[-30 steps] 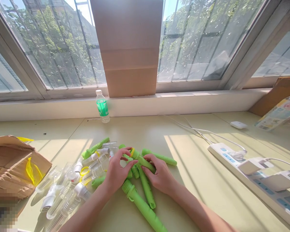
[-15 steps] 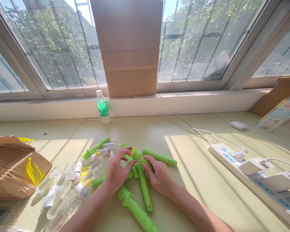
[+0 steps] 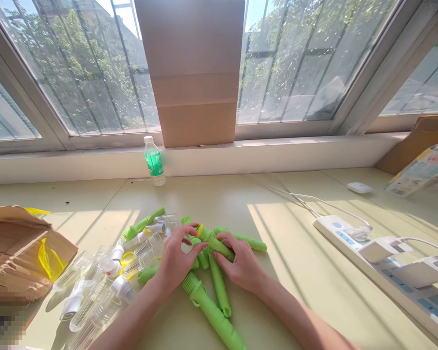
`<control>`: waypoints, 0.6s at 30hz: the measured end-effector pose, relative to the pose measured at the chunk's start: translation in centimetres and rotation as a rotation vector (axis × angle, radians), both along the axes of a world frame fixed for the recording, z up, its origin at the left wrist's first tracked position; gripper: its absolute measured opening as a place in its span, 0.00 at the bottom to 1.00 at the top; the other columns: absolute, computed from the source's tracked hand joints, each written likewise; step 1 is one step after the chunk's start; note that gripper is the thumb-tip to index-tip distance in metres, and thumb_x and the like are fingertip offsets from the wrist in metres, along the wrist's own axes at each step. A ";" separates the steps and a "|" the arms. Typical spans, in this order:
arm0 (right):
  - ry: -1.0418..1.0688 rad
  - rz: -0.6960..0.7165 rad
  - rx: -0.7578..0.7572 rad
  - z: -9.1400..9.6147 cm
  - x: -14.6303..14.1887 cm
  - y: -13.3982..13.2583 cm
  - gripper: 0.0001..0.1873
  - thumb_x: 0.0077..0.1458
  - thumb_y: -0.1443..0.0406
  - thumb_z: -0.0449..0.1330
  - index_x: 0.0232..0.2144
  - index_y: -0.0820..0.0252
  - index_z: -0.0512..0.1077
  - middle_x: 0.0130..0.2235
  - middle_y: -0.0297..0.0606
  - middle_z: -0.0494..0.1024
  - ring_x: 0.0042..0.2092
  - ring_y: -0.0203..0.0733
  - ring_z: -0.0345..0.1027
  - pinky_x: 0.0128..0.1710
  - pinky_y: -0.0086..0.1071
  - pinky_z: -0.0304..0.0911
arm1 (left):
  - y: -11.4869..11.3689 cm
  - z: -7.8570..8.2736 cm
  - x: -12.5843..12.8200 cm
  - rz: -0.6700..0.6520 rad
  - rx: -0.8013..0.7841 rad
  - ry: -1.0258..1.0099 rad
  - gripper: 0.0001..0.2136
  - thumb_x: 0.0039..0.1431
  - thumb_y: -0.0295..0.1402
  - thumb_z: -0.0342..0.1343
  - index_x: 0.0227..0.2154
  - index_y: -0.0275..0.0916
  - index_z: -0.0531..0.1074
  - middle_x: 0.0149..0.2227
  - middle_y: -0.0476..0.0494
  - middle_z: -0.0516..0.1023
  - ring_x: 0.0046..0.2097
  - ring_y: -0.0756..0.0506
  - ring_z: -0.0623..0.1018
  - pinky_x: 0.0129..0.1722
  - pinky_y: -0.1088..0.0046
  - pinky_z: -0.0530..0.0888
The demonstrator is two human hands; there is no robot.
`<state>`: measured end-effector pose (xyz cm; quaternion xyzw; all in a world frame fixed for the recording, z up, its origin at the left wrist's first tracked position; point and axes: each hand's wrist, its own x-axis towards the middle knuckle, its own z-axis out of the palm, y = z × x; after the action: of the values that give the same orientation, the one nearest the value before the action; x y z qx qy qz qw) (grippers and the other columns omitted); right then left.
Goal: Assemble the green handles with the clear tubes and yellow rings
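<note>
Sunlit worktop (image 3: 284, 272) under a wide window, cardboard panel (image 3: 195, 73) propped against the glass.

Both hands are on one green tube (image 3: 214, 244), which lies diagonally at mid-worktop on top of the green pile. Left hand (image 3: 175, 262): thumb and forefinger pinched at the tube's threaded end, where a yellow ring (image 3: 200, 228) sits. Right hand (image 3: 241, 265): fingers closed over the shaft just behind that. Same grip as 0.5 s ago, and the tube has barely moved.

Changes vs 0.5 s ago:
- The right hand has crept a touch forward. It now covers more of the head of the far tube (image 3: 250, 241) behind it.
- The big foreground tube (image 3: 213, 313) has shifted. Its threaded head is now nearer the left wrist and slightly up-right of where it was, roughly back to its place 1 s ago.
- The middle tube (image 3: 219, 287) under the hands is about the same, its lower end a hair higher.
- The view has drifted slightly, so small offsets elsewhere aren't real moves.

Unchanged: the clear tubes with white caps (image 3: 105, 287) heaped left of the left hand, the torn cardboard box (image 3: 18, 253) at the far left, the water bottle (image 3: 154, 163) by the sill, and the power strip (image 3: 387, 262) on the right with plugs in it.
</note>
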<state>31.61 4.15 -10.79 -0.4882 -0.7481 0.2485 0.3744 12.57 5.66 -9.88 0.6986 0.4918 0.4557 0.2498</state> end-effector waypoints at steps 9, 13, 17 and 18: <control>0.049 0.024 0.009 0.1 0.0 0.0 0.03 0.61 0.65 0.56 0.37 0.56 0.69 0.32 0.33 0.75 0.31 0.40 0.66 0.31 0.31 0.61 | 0.2 0.0 0.0 -0.055 0.003 -0.043 0.09 0.55 0.32 0.61 0.36 0.44 0.65 0.50 0.46 0.76 0.37 0.47 0.77 0.39 0.65 0.77; 0.027 0.011 0.004 0.1 0.0 0.0 0.04 0.61 0.64 0.55 0.37 0.56 0.69 0.30 0.33 0.75 0.30 0.40 0.66 0.31 0.32 0.60 | 0.2 -0.1 0.0 -0.053 0.033 -0.045 0.08 0.56 0.32 0.60 0.35 0.44 0.66 0.49 0.47 0.76 0.40 0.46 0.78 0.39 0.65 0.77; -0.018 -0.006 -0.002 0.1 0.0 0.0 0.06 0.62 0.63 0.54 0.38 0.57 0.69 0.31 0.35 0.77 0.30 0.42 0.68 0.32 0.34 0.60 | 0.3 -0.3 -0.1 -0.032 0.058 -0.020 0.08 0.56 0.32 0.60 0.35 0.44 0.66 0.49 0.46 0.76 0.39 0.47 0.78 0.38 0.66 0.77; -0.031 -0.010 -0.003 0.1 0.0 0.0 0.07 0.63 0.63 0.54 0.39 0.57 0.70 0.32 0.36 0.77 0.31 0.43 0.69 0.32 0.34 0.60 | 0.3 -0.3 -0.1 -0.027 0.064 -0.011 0.07 0.56 0.32 0.60 0.35 0.43 0.66 0.49 0.46 0.77 0.38 0.47 0.78 0.38 0.66 0.77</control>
<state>31.59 4.15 -10.69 -0.4965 -0.7509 0.2402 0.3631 12.50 5.97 -10.18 0.7104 0.4659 0.4717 0.2362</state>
